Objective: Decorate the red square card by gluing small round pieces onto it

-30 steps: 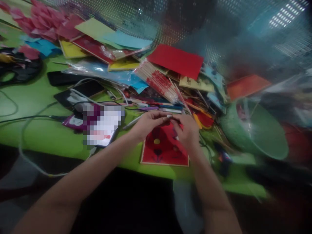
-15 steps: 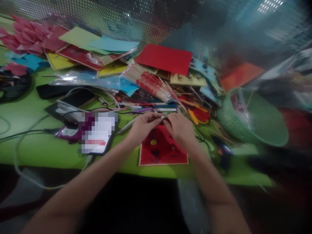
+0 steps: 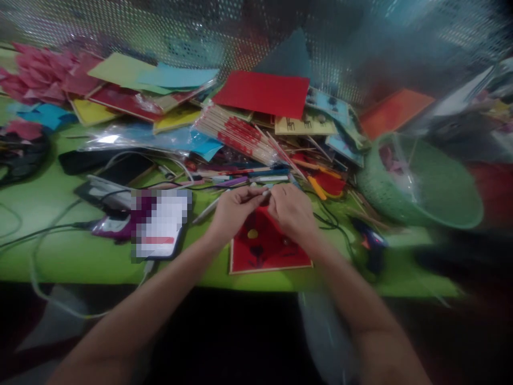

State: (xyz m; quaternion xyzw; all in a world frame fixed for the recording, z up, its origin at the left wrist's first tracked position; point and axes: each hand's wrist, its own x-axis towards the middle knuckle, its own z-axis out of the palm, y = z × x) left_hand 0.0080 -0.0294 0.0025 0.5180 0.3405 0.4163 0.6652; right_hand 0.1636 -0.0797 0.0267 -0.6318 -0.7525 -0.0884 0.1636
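Left hand [image 3: 231, 211] and right hand [image 3: 292, 207] grip a small whitish piece [image 3: 266, 193] between them — presumably for fine control — above red illustrated card [image 3: 262, 255], flat near desk's [image 3: 212, 278] front edge, likely for reach.

A perforated screen [image 3: 180, 32] stands behind the green table [image 3: 80, 262], glinting in small dots. The light is dim, and the space under the table is mostly dark.

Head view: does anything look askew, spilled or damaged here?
Nothing looks plainly spilled or damaged. The red sheet lies askew atop a jumbled heap of cards, unlike the fairly straight red card by the left hand and right hand. Oddly, coarse pixel blocks cover much of the phone screen.
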